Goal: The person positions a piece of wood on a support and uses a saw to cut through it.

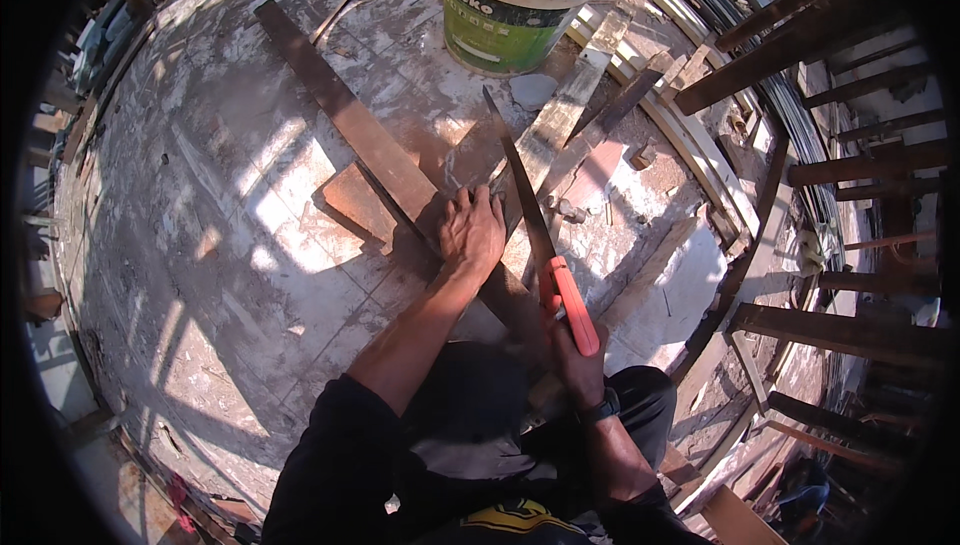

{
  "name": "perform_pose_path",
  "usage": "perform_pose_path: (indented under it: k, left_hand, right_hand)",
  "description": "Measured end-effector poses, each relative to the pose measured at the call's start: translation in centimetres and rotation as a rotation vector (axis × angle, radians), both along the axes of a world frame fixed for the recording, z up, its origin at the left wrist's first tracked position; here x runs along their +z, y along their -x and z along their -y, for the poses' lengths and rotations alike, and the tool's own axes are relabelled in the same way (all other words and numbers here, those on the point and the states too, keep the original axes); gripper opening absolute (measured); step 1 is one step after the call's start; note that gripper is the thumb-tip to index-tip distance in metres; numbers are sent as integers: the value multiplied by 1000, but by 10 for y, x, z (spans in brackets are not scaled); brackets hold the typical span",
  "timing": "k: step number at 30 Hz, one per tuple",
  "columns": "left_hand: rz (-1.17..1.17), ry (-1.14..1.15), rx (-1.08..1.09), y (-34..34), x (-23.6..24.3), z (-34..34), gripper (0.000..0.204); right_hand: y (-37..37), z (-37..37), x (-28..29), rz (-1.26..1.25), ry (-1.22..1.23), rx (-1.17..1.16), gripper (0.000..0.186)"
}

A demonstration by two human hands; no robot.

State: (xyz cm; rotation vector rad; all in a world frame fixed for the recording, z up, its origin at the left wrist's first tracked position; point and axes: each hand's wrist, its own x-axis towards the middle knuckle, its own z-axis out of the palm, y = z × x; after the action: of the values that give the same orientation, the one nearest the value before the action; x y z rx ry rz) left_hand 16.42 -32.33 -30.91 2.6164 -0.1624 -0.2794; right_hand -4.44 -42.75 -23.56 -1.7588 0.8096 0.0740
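Observation:
A long brown board (330, 105) lies diagonally on the floor before me, crossing a pale weathered plank (570, 95), with a reddish block (350, 205) beside it. My left hand (470, 230) rests on the board near the crossing, fingers bent over its edge. My right hand (575, 350) is closed on the red handle of a handsaw (533, 215). The saw's dark blade points forward and up, just right of my left hand; whether it touches the wood I cannot tell. A small metal piece (570, 210) lies right of the blade.
A white bucket (510, 35) with a green label stands beyond the boards. Loose timber strips (700, 145) and bundled long rods (795, 165) lie to the right, beside dark upright wooden pieces (840, 330). The dusty tiled floor (180, 245) stretches to the left. My bent knee is at the lower right.

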Motion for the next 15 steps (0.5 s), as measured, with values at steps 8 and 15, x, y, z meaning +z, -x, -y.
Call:
perform_pose_path:
  k: [8, 15]
  left_hand:
    - [129, -45, -38, -1, -23, 20, 30]
    - [17, -9, 13, -3, 9, 13, 33]
  right_hand:
    - [-42, 20, -31, 247, 56, -46, 26]
    - [112, -30, 76, -27, 334, 81, 26]
